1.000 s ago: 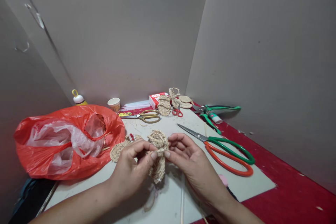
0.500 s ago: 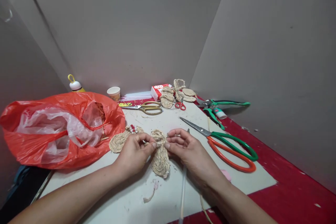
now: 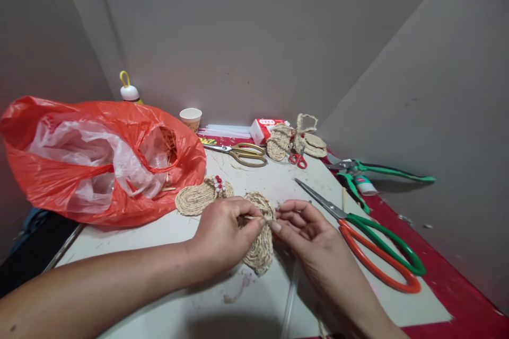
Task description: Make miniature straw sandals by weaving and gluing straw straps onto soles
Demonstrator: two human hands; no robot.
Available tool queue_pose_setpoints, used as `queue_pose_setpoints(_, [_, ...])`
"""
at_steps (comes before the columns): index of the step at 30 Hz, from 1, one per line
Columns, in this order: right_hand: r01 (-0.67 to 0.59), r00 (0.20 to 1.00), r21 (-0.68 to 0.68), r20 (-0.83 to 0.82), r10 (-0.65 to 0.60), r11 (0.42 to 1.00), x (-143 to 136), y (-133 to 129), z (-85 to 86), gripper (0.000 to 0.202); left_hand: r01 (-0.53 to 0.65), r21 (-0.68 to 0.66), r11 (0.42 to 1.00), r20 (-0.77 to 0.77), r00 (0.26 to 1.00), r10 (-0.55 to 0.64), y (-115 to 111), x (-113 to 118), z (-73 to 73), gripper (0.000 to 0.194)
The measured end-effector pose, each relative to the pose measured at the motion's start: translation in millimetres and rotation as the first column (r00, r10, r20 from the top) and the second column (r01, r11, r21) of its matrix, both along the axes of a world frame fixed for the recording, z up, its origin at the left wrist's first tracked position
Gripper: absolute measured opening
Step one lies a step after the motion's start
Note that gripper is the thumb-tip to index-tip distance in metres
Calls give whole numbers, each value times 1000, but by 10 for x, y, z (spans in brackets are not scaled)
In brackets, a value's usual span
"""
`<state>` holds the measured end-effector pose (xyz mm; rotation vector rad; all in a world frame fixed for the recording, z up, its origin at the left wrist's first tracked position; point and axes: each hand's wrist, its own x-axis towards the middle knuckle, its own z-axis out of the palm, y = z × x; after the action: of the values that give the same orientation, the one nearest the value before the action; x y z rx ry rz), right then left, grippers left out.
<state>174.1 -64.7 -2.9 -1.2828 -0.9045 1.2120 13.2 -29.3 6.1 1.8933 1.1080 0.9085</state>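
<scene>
The left hand (image 3: 226,235) is pinching thumb and forefinger together on the middle of the sole (image 3: 259,255). The right hand (image 3: 314,233) is bringing its thumb to the sole's right side, its fingers curling loosely apart; whether it is gripping anything, I cannot tell. The sole is sitting above the board (image 3: 214,296), between its left and right edges. A beaded sole (image 3: 195,201) is lying toward the left edge, beside the bag (image 3: 137,202). Large scissors (image 3: 342,217) are lying along the right edge, gold scissors (image 3: 234,151) at the far edge.
</scene>
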Motion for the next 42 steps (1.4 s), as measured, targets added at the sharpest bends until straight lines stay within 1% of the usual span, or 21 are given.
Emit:
queue_pose_setpoints(4, [10,1000,9,25,-10,1000,-31,-17,14,37,22,101,995,-67,998,-15,-8,-8,2,14])
queue_pose_setpoints(8, [34,997,41,69,-37,999,-77,-39,41,35,26,178,984,-116,993,-5,-23,-12,0,14])
queue_pose_setpoints(15, [84,981,135,162,-105,987,-142,-87,33,30,69,343,937,-260,965,24,-86,-15,10,18])
queue_pose_setpoints(19, [87,970,152,214,-119,984,-164,-121,40,28,97,397,913,-289,957,24,-98,-20,15,20])
queue_pose_setpoints(22, [100,973,147,195,-128,984,-162,-119,51,31,75,369,927,-222,975,9,-101,-8,11,18])
queue_pose_setpoints(25, [97,978,153,170,-123,984,-160,-109,55,34,5,256,967,-123,992,28,-102,12,26,13])
queue_pose_setpoints(28, [90,968,189,216,-131,978,-169,-119,45,33,-42,122,992,-63,997,50,-93,23,66,13])
queue_pose_setpoints(30, [95,948,223,277,-156,970,-181,-136,33,30,-40,76,996,-52,998,44,-86,21,91,13])
queue_pose_setpoints(33, [115,921,268,332,-203,957,-199,-152,24,26,-8,119,993,-79,997,17,-87,13,108,12])
queue_pose_setpoints(37, [133,937,262,282,-207,956,-205,-148,50,26,23,247,969,-137,990,11,-103,10,100,13])
queue_pose_setpoints(40, [125,939,261,281,-199,957,-202,-144,55,25,34,251,968,-153,988,5,-105,8,98,13])
queue_pose_setpoints(42, [111,912,291,350,-214,950,-201,-152,31,23,32,236,971,-153,988,4,-102,4,100,12])
